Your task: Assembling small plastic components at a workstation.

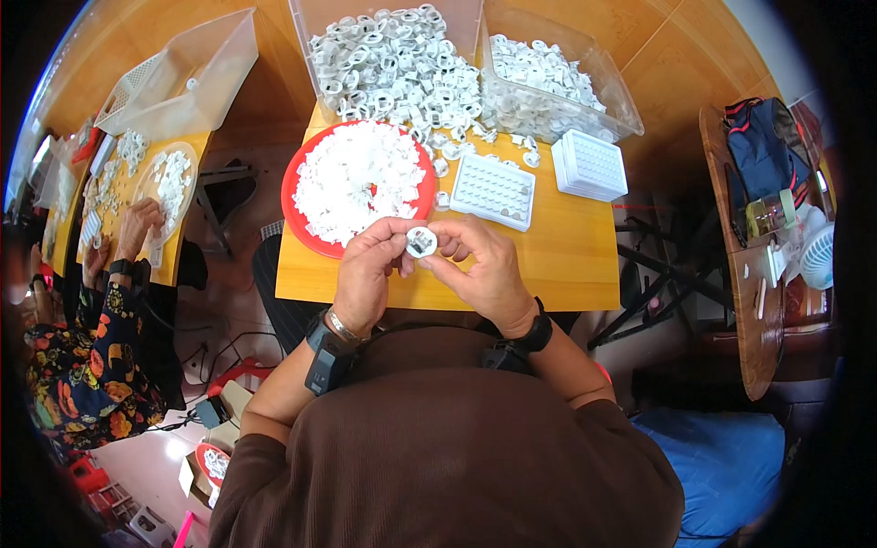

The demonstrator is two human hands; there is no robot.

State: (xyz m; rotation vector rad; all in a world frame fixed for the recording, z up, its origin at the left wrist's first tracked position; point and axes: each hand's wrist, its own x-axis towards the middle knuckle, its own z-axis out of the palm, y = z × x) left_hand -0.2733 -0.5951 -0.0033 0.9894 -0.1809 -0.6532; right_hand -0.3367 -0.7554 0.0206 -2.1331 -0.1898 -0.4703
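Observation:
Over the near edge of the wooden table (566, 265), a small round white plastic part (421, 241) with a dark middle is held between both hands. My left hand (370, 265) pinches its left side, fingers curled. My right hand (480, 265) grips its right side with thumb and fingers. Just beyond my left hand lies a red round tray (294, 203), heaped with small white pieces (356, 173). Past my right hand sits a white gridded tray (493, 190) with a few small round items in its near right corner.
A clear bin (475, 27) of white round parts stands at the back, some spilling forward. Right of it is another filled clear bin (630, 110). Stacked white trays (589, 166) stand at the table's right. At left, a co-worker's hands (137, 224) work at another table.

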